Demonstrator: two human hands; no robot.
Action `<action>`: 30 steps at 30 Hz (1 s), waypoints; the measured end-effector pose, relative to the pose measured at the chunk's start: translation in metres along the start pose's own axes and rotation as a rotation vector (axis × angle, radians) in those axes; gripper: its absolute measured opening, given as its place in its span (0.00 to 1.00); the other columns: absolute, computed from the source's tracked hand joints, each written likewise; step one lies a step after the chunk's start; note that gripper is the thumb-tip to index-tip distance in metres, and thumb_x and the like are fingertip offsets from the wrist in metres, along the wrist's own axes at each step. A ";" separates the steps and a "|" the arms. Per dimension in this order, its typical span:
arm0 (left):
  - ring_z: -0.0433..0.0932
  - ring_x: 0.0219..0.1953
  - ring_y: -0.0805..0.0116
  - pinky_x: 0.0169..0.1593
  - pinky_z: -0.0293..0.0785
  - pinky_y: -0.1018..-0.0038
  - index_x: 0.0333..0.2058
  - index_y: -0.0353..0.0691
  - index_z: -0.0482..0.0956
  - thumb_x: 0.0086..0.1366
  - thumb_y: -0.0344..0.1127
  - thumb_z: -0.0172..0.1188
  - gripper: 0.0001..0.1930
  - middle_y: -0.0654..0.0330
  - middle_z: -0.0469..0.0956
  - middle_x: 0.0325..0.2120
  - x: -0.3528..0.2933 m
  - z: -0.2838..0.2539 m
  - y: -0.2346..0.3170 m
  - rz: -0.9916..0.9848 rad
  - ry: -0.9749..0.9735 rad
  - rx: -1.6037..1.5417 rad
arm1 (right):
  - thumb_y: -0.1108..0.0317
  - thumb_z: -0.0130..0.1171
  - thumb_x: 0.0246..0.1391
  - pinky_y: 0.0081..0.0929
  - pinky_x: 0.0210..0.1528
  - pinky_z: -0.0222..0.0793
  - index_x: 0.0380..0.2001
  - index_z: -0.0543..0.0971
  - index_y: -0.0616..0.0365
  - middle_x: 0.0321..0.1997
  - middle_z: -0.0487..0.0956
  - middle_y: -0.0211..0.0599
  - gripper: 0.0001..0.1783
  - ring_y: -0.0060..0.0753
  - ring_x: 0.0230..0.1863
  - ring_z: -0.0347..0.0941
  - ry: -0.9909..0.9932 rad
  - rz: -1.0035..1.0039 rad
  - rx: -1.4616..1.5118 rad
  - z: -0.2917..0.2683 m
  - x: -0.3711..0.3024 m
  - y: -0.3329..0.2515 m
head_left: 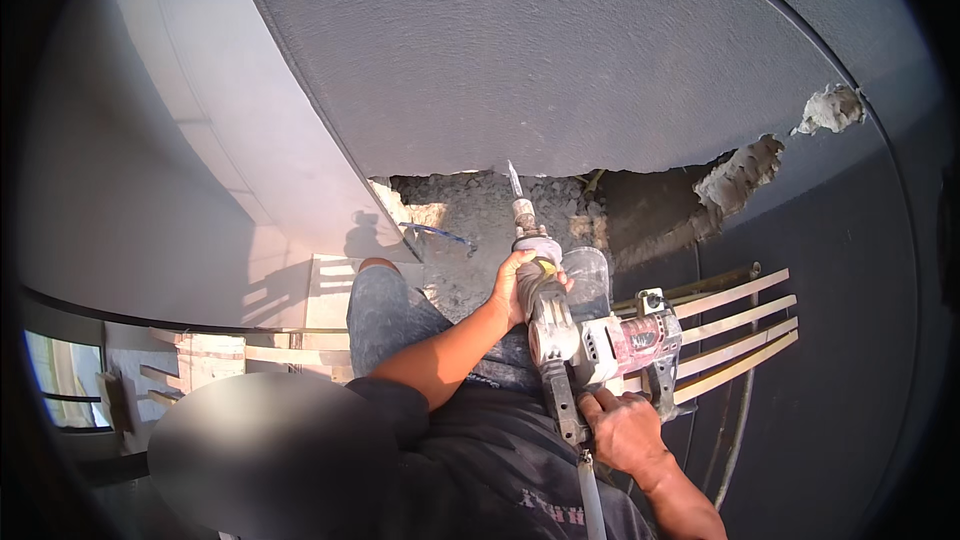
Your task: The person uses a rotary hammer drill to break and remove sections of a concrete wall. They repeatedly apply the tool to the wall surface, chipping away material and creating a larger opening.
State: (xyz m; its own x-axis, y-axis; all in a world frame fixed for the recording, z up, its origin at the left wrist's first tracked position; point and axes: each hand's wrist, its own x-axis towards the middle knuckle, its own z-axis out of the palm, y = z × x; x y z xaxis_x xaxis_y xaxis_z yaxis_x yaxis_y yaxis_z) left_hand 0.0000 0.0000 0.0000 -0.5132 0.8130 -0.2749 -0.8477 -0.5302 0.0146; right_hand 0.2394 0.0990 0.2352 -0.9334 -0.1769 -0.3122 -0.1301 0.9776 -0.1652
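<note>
Plainly a building site: a textured grey wall (560,60) broken open, crumbled grey rubble (455,192) beneath, a dusty grey-and-red power chisel (553,328) near, pale wooden slats (735,323) right.

The demolition hammer (553,325) is dusty grey along its body, with a yellow-green band near the front, an off-white middle casing and a faded pinkish-red motor housing (645,342). Its chisel bit (515,180) is silvery. The wall panel (540,50) is finely speckled grey; the broken plaster (740,175) is off-white, the rubble (465,202) ashen. Pale tan slats (735,315) stripe the charcoal right side. The person wears dust-mottled blue-grey jeans (395,312) and a black T-shirt (490,440) with muted reddish lettering.
</note>
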 end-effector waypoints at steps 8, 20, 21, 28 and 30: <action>0.83 0.41 0.51 0.63 0.76 0.53 0.48 0.25 0.73 0.61 0.50 0.66 0.30 0.45 0.79 0.37 0.000 0.000 0.009 -0.176 0.138 -0.077 | 0.66 0.65 0.44 0.39 0.42 0.79 0.45 0.81 0.56 0.38 0.82 0.40 0.21 0.48 0.34 0.83 0.094 0.093 0.111 0.012 0.010 -0.013; 0.81 0.55 0.43 0.66 0.73 0.49 0.54 0.25 0.72 0.66 0.68 0.61 0.43 0.40 0.79 0.48 0.006 0.081 -0.022 -0.123 0.019 0.019 | 0.72 0.72 0.37 0.30 0.44 0.76 0.40 0.84 0.65 0.37 0.86 0.40 0.22 0.31 0.37 0.82 0.479 0.474 1.110 -0.012 -0.031 -0.018; 0.80 0.57 0.44 0.65 0.75 0.50 0.54 0.26 0.73 0.67 0.64 0.62 0.39 0.40 0.80 0.50 0.010 0.091 -0.030 -0.126 -0.043 0.008 | 0.72 0.71 0.39 0.29 0.44 0.76 0.41 0.84 0.65 0.37 0.86 0.37 0.21 0.27 0.36 0.81 0.504 0.497 1.179 -0.013 -0.037 -0.018; 0.84 0.42 0.57 0.53 0.81 0.56 0.48 0.38 0.77 0.62 0.45 0.70 0.22 0.53 0.83 0.40 0.066 0.162 -0.104 -0.460 0.087 0.253 | 0.75 0.71 0.39 0.25 0.35 0.72 0.39 0.82 0.65 0.31 0.82 0.33 0.19 0.23 0.30 0.77 0.918 0.850 1.558 -0.011 -0.061 -0.047; 0.85 0.41 0.55 0.51 0.83 0.54 0.48 0.36 0.78 0.60 0.47 0.70 0.24 0.52 0.83 0.39 0.077 0.176 -0.117 -0.530 0.074 0.343 | 0.73 0.71 0.40 0.25 0.39 0.74 0.38 0.83 0.65 0.32 0.83 0.34 0.18 0.25 0.31 0.77 0.883 0.864 1.553 -0.005 -0.068 -0.039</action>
State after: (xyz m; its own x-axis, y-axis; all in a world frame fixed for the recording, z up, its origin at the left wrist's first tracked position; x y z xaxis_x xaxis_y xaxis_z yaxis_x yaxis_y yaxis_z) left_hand 0.0363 0.1674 0.1460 -0.0116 0.9186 -0.3949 -0.9851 0.0573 0.1622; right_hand 0.3066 0.0735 0.2677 -0.5179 0.7785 -0.3546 0.2629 -0.2496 -0.9320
